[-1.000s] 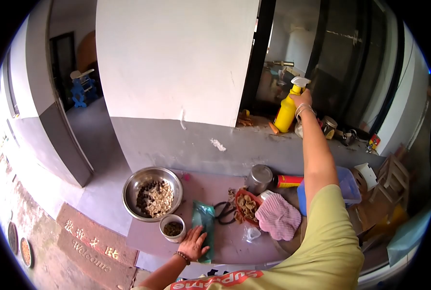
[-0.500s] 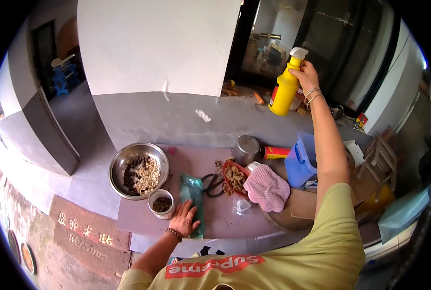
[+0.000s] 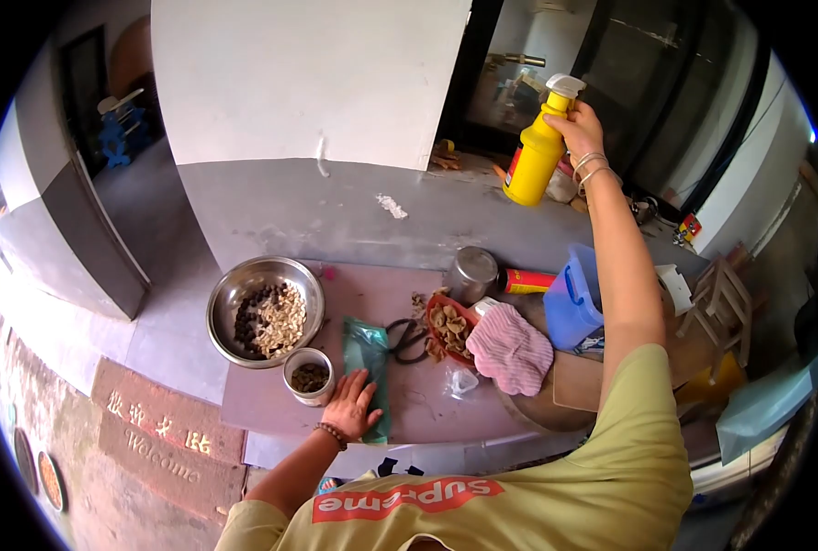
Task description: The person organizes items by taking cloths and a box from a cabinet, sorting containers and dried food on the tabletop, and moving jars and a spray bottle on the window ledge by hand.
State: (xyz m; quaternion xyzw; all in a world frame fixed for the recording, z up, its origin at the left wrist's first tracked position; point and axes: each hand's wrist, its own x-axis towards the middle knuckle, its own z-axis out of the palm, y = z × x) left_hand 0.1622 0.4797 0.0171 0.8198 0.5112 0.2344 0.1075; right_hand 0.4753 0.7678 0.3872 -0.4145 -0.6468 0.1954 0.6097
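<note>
My right hand (image 3: 578,130) grips a yellow spray bottle (image 3: 534,163) with a white trigger head by its neck, up by the window ledge. Fingers spread, my left hand (image 3: 352,409) rests on a flat green plastic packet (image 3: 365,344) lying on the low table. Just left of that hand stands a small white-rimmed tub (image 3: 308,378) with dark bits inside. Behind the tub, a steel bowl (image 3: 228,347) holds dark and pale pieces in two heaps. Black-handled scissors (image 3: 409,340) lie right of the packet.
On the table (image 3: 372,285) are a red basket (image 3: 446,306) of dried brown pieces, a pink knitted cloth (image 3: 513,351), a metal canister (image 3: 472,275), a red-yellow can (image 3: 526,281) and a blue bin (image 3: 570,303). A window ledge (image 3: 482,163) with clutter runs behind.
The spray bottle, in my right hand, has shifted slightly up and left in view. My left hand stays on the packet; the whole view has tilted a little.
</note>
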